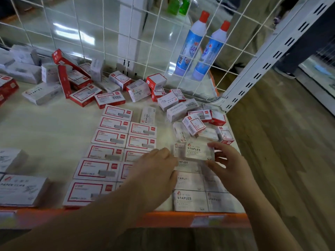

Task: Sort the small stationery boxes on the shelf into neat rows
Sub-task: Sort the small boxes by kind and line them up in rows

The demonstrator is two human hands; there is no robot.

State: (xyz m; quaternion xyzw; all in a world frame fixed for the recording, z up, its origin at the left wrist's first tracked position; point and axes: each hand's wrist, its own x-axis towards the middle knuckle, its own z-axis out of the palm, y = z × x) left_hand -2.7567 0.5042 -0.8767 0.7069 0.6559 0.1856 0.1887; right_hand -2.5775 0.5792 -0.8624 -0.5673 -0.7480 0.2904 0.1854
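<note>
Held box (196, 151): white, reads "STAPLES" in dark caps, small red logo above; fine print too blurry to read. It sits at the far end of the white rows, at 5 o'clock on the shelf (45, 127).
Right hand (230, 165): thumb and fingers curled round the box's right end, pinching it.
Left hand (155, 171): palm down, fingers bent, tips at the box's left edge; can't tell whether it grips or just touches. It covers part of the red rows.
White rows (190, 198): flat "STAPLES" boxes just under the hands, two across, edges touching.
Red rows (108, 138): red-bordered white boxes at 6 o'clock, two columns, grey bar on each; text unreadable.
Loose pile (197, 122): jumbled boxes at 3 o'clock, some tilted, more "STAPLES" print.
Back heap (81, 84): red and white boxes at 11 to 12 o'clock, several on edge.
Paper clips (21, 189): box at 8 o'clock reading "PAPER CLIPS".
Bottles (197, 46): two blue-white ones, red caps, behind the wire grid (150, 51) at 1 o'clock.
</note>
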